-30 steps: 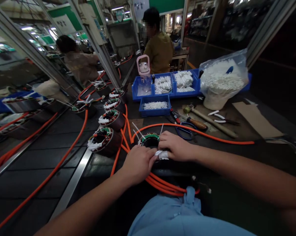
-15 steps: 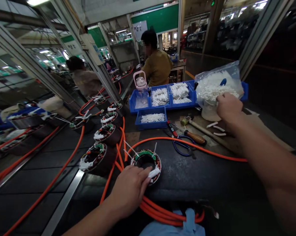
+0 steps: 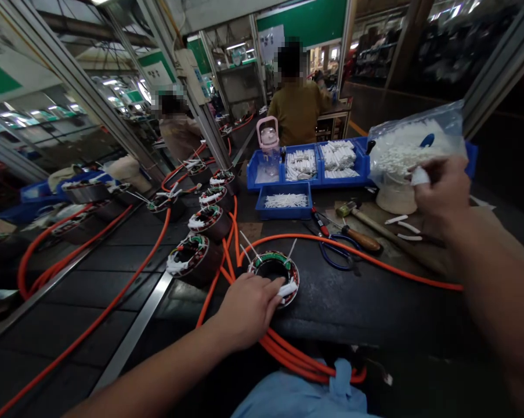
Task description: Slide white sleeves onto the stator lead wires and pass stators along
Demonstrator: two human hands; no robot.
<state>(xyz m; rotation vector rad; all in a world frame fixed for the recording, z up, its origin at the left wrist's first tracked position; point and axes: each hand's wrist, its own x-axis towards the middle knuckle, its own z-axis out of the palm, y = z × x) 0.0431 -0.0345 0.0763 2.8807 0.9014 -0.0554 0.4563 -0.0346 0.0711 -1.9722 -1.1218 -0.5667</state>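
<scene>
A ring-shaped motor stator, with copper windings, green insulation and upright white ties, lies on the dark bench. My left hand grips its near left side, the fingers reaching over the rim beside a white sleeve. Some of those fingertips are hidden. At the right, my right hand pinches a small white piece, its exact kind unclear. That hand is in front of a clear plastic bag full of short white pieces.
Blue bins hold white tubes and a pink-handled bottle. A hammer, a screwdriver and blue-handled pliers lie on the bench. Orange cable coils at the front. More stators line the left. A person sits beyond.
My right hand has drawn back from the bag's contents, and a white piece now shows in its fingers. My left hand stays on the stator. The whole view has shifted.
</scene>
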